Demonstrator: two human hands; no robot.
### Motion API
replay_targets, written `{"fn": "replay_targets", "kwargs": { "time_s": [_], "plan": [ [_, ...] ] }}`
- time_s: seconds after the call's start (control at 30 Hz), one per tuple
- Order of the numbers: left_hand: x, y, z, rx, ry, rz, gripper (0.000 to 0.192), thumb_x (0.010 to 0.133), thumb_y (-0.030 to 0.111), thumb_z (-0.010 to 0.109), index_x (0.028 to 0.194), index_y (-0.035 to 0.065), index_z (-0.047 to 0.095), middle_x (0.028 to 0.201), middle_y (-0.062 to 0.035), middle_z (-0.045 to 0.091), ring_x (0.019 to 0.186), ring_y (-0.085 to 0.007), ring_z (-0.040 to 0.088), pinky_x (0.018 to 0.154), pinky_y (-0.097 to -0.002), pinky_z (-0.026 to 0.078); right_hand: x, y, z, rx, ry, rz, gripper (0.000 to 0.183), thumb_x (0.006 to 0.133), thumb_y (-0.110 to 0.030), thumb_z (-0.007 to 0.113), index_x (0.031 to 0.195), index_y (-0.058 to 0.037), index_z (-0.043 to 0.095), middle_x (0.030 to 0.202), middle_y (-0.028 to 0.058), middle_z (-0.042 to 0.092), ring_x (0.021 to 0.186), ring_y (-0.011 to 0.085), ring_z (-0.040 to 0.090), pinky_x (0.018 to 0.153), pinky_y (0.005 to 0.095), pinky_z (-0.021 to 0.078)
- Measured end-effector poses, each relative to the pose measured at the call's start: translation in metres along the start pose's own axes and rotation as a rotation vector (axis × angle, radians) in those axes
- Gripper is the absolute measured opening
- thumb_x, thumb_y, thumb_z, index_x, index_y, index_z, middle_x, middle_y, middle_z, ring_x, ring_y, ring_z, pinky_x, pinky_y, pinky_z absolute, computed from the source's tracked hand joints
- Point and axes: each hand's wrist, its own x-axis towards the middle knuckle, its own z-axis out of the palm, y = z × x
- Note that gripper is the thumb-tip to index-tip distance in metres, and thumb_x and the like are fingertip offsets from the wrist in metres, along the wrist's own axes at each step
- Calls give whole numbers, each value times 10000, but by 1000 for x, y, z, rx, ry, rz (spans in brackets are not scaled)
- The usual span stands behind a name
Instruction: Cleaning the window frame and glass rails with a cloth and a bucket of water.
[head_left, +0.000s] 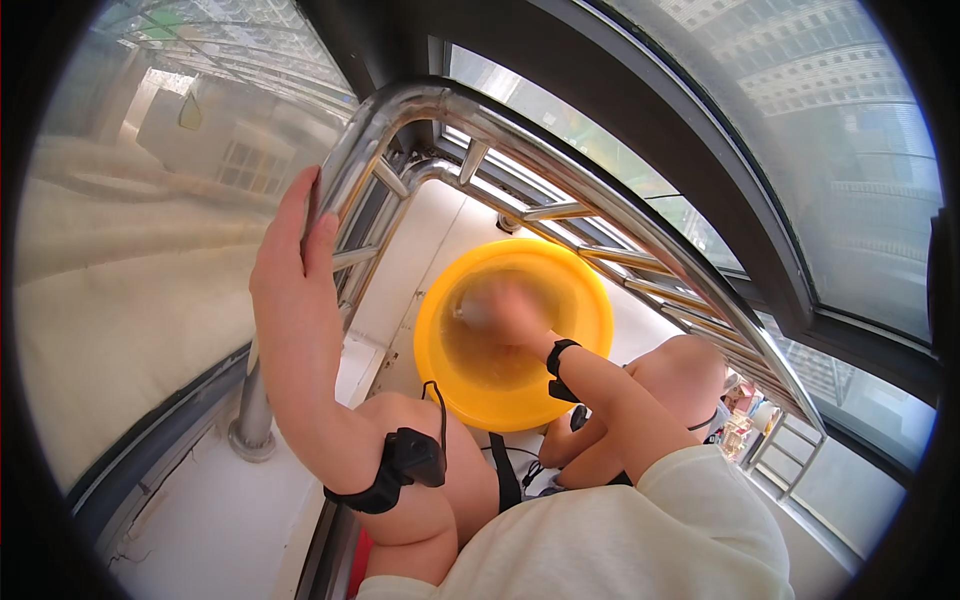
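My left hand (296, 232) is raised at the left. Its fingers and thumb grip the upright of a stainless-steel railing (356, 161) just below its bent corner. My right hand (514, 311) is down in a round yellow plastic basin (435, 360), blurred by motion. Murky brownish water (480, 356) fills the lower part of the basin. A pale greyish patch shows beside the right fingers, too smeared to tell whether it is a cloth, splashing water or something held. The basin stands on a white surface between the rails, before my bent knees.
Dark-framed window panes (825, 172) rise at the right and a glass pane (150, 247) at the left. A white ledge (217, 517) with cracks holds a railing post (255, 412). Black straps with devices (416, 457) and a cable are on my limbs. Small colourful items (739, 427) lie at far right.
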Motion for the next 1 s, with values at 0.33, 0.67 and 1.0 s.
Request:
{"fn": "replay_targets", "kwargs": {
  "time_s": [0.33, 0.67, 1.0],
  "plan": [
    [3, 8, 2, -18, -22, 2, 356, 1003, 142, 515, 1347, 51, 536, 1266, -196, 610, 1144, -362, 580, 994, -366, 426, -6, 39, -69, 1761, -522, 478, 491, 829, -295, 741, 1223, -46, 587, 1090, 91, 624, 917, 204, 645, 839, 337, 545],
    [4, 7, 9, -41, -2, 61, 352, 1003, 151, 520, 1340, 51, 541, 1245, -203, 618, 1122, -370, 586, 977, -372, 436, -1, 43, -59, 1265, -263, 513, 457, 773, -251, 736, 1145, -27, 595, 979, 106, 627, 817, 233, 661, 728, 374, 554],
    [4, 8, 3, -22, -48, 10, 385, 1022, 171, 508, 1397, 80, 503, 1316, -145, 595, 1155, -243, 553, 1035, -308, 380, -15, -3, -19, 312, 79, 358, 475, 764, -288, 770, 1195, -147, 628, 1415, 206, 346, 1312, 468, 353, 920, 670, 437]
  ]
}}
